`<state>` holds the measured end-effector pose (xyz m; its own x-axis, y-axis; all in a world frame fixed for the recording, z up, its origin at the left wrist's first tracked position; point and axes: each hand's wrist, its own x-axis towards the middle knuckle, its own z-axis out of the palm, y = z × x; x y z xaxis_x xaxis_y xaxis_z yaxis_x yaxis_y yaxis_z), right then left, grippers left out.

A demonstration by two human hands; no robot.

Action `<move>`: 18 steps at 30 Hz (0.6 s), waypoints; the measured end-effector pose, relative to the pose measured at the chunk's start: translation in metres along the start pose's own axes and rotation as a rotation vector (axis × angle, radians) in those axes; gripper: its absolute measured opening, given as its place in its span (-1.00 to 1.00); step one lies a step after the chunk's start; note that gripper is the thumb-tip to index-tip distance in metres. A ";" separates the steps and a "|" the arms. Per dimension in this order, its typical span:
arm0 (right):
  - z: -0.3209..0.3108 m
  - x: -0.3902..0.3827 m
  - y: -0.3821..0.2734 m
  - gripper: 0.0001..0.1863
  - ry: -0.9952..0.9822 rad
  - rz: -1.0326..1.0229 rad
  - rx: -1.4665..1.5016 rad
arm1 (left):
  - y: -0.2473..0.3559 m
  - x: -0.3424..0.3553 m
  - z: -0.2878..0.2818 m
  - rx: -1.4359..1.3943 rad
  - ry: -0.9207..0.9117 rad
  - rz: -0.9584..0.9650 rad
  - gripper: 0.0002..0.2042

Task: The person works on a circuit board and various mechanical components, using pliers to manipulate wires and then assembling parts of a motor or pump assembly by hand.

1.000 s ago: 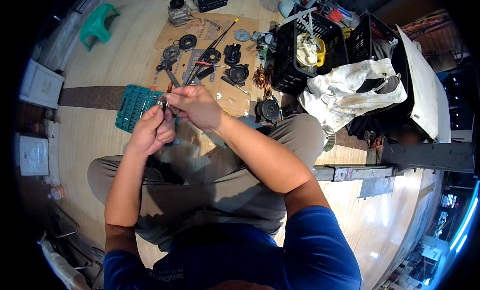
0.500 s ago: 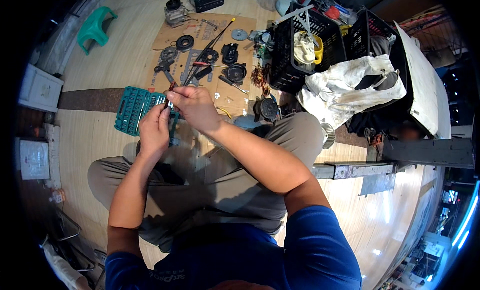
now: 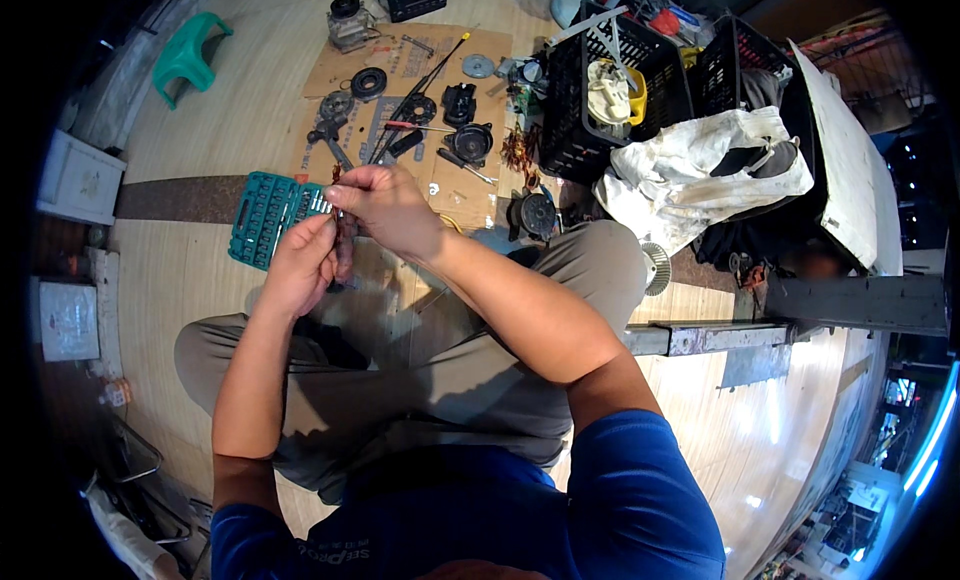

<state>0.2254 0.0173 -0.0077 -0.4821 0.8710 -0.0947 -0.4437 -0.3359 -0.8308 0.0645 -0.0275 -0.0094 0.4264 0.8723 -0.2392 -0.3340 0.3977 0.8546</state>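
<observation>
My left hand [image 3: 303,263] and my right hand [image 3: 385,208] are together above my crossed legs, fingers closed on a small, thin, copper-coloured piece [image 3: 338,174], mostly hidden by the fingers. The right thumb and fingers pinch it just above the left hand. Just left of them lies an open teal socket set [image 3: 262,220]. Beyond, a cardboard sheet [image 3: 425,55] carries several dark round parts [image 3: 368,82], a long cable [image 3: 440,73], a screwdriver [image 3: 468,170] and other small metal parts.
Black crates [image 3: 570,130] with a white cloth [image 3: 690,170] sit at the right, beside a tangle of copper pieces [image 3: 520,150] and a steel beam [image 3: 855,305]. A green stool [image 3: 190,50] stands at the upper left; a boxy unit [image 3: 410,0] is at the top.
My hands rose and shifted slightly right, then the right hand moved a little up and left and the left hand's fingers shifted on the piece.
</observation>
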 end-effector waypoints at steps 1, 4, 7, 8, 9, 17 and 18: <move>0.000 0.001 0.001 -0.79 0.060 -0.028 -0.055 | -0.002 0.002 0.000 0.159 0.125 0.023 -0.80; 0.000 0.002 0.003 -0.77 0.119 -0.076 -0.134 | -0.006 0.005 0.000 0.506 0.227 0.046 -0.81; -0.002 0.002 0.001 -0.76 0.098 -0.083 -0.125 | -0.006 0.003 -0.001 0.460 0.213 0.065 -0.80; -0.004 0.001 -0.001 -0.76 0.057 -0.080 -0.073 | -0.005 0.002 -0.002 0.469 0.216 0.071 -0.80; -0.005 0.000 -0.003 -0.76 0.079 -0.071 -0.090 | -0.003 0.001 -0.003 0.240 0.115 0.066 -0.78; 0.003 -0.002 -0.007 -0.79 -0.029 -0.025 -0.084 | 0.001 -0.001 -0.010 -0.212 -0.264 -0.065 -0.74; 0.003 -0.004 -0.007 -0.79 -0.045 -0.060 -0.077 | 0.001 0.003 -0.011 0.003 -0.120 -0.056 -0.76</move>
<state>0.2281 0.0154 0.0006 -0.4905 0.8712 -0.0204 -0.4145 -0.2538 -0.8739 0.0559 -0.0213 -0.0143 0.5417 0.8086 -0.2297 -0.3047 0.4435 0.8429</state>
